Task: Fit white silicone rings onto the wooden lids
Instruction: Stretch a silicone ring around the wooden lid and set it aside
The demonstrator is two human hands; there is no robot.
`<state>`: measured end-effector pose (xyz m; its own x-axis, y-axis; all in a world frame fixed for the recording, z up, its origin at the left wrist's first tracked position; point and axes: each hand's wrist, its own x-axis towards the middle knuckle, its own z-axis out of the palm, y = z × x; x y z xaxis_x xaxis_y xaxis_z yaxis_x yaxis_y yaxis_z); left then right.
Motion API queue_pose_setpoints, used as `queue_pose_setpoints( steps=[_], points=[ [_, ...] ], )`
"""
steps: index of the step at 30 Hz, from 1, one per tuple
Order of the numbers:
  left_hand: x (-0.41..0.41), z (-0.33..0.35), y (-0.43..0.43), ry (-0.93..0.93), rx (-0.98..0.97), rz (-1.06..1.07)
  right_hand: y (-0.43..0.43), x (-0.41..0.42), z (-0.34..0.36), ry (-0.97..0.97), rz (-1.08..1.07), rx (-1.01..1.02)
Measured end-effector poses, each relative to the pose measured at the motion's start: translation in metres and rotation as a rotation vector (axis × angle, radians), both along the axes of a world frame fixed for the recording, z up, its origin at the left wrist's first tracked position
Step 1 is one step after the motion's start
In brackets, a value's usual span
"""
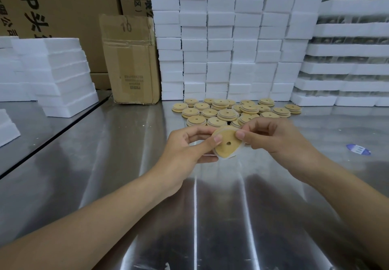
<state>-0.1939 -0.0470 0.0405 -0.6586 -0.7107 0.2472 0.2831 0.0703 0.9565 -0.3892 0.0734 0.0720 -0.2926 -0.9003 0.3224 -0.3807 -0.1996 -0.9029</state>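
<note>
Behind lid (226, 143), left hand (189, 145) fingers hidden; ring (236, 151) partly visible.

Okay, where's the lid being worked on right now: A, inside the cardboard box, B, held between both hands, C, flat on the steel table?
B: the left hand and right hand both pinch the wooden lid above the table, a white ring partly round its edge.
</note>
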Motion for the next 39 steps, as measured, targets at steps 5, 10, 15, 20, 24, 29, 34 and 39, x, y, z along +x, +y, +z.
queue_pose_setpoints(
  steps=[5,10,15,20,24,29,34,39],
  points=[
    [0.001,0.003,-0.005,0.009,0.009,0.01,0.0,0.002,-0.002,0.057,0.013,0.043],
    [0.0,-0.002,-0.002,-0.111,-0.169,0.024,-0.004,0.008,-0.009,0.137,0.061,-0.007],
    [-0.001,-0.005,-0.002,-0.179,-0.283,0.09,-0.006,0.013,-0.014,0.298,0.014,-0.043],
    [-0.001,-0.009,-0.004,-0.233,-0.315,0.112,-0.004,0.016,-0.015,0.369,-0.022,-0.037],
    [-0.001,-0.008,-0.005,-0.217,-0.358,0.102,-0.003,0.014,-0.01,0.313,-0.037,-0.015],
    [-0.001,-0.001,-0.004,-0.208,-0.375,0.083,-0.002,0.004,-0.002,0.237,-0.033,0.016],
    [-0.002,0.004,-0.002,-0.165,-0.273,0.099,0.0,-0.003,0.004,0.188,0.0,0.05],
    [0.0,0.002,-0.002,-0.114,-0.222,0.047,0.003,-0.005,0.003,0.148,0.058,0.029]
  ],
)
